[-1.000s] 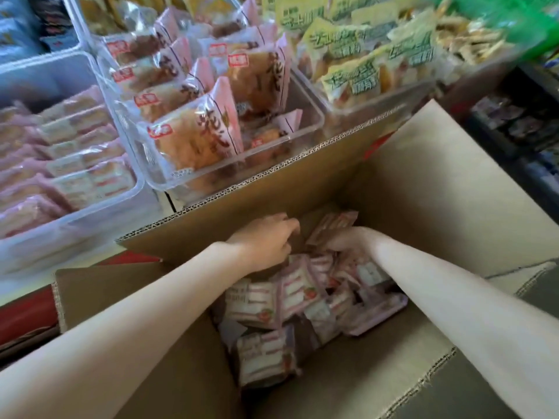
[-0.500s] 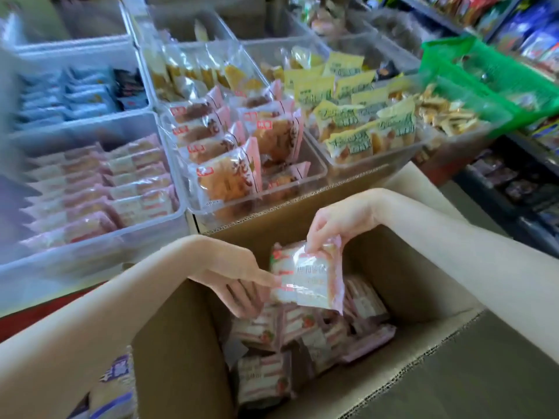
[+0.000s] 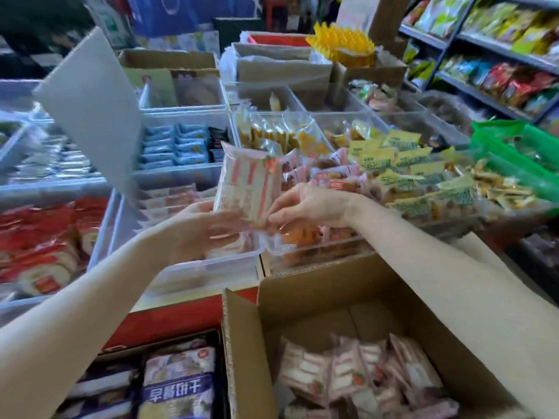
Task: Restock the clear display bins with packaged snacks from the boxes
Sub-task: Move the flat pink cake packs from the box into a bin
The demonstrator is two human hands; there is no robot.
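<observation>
Left hand [image 3: 199, 228] cups the pink snack packet [image 3: 246, 184] from below, fingers curled at its lower edge; the packet stands upright above the clear bin [image 3: 193, 267] of matching packets. Right hand [image 3: 308, 205] pinches its bottom corner. Nearest the camera, the cardboard box [image 3: 302, 300] holds more pink packets.

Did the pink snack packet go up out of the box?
Yes. The pink snack packet, held by both the left hand and the right hand, has risen out of the cardboard box and now sits over the clear bin.
</observation>
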